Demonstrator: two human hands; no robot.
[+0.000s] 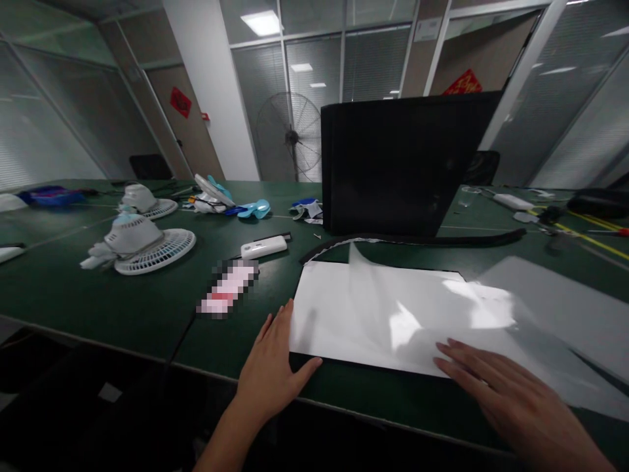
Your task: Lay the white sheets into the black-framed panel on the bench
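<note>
A flat white rectangular panel with a thin dark edge lies in front of me on the green table. Loose white film on its top has one corner curling up at the back. My left hand rests at the panel's left edge, fingers stretched along the side and thumb over the front-left corner. Fingers extended, my right hand lies over the sheets at the panel's front right. Thin translucent sheets spread out to the right. Behind the panel a long black strip lies curved on the table.
A large black box-like object stands behind the panel. To the left are a pixelated pink item, a white handheld device and white fan parts. Light-blue fan blades lie farther back. The table's front edge runs close to me.
</note>
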